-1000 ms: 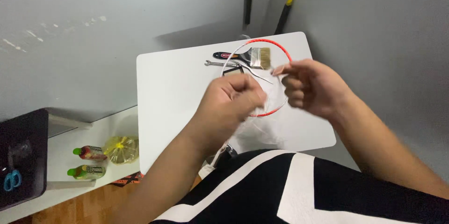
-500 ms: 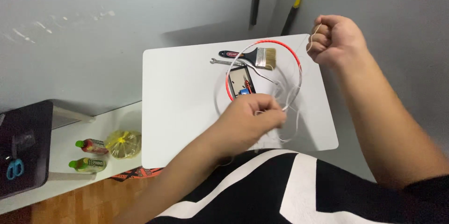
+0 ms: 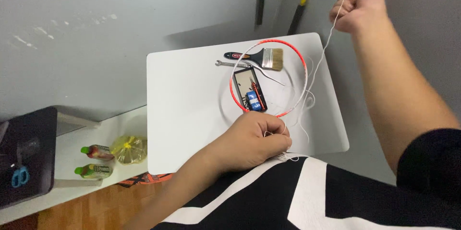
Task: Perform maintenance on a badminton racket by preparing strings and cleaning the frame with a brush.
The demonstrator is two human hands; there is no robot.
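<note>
— Thread position?
— Thin white thread (image 3: 321, 54) runs taut, long axis diagonal, from left hand (image 3: 254, 141) pinched at the near table edge up to fisted right hand (image 3: 359, 5) (far right).

**Two hands held wide apart**

Your left hand (image 3: 254, 138) sits low and close to your body, fingers curled in a loose fist, thumb pressed against the fingertips in a pinch. Your right hand (image 3: 360, 5) is raised high and far out, closed in a tight fist, knuckles up. The right forearm stretches straight away from your shoulder.
</note>
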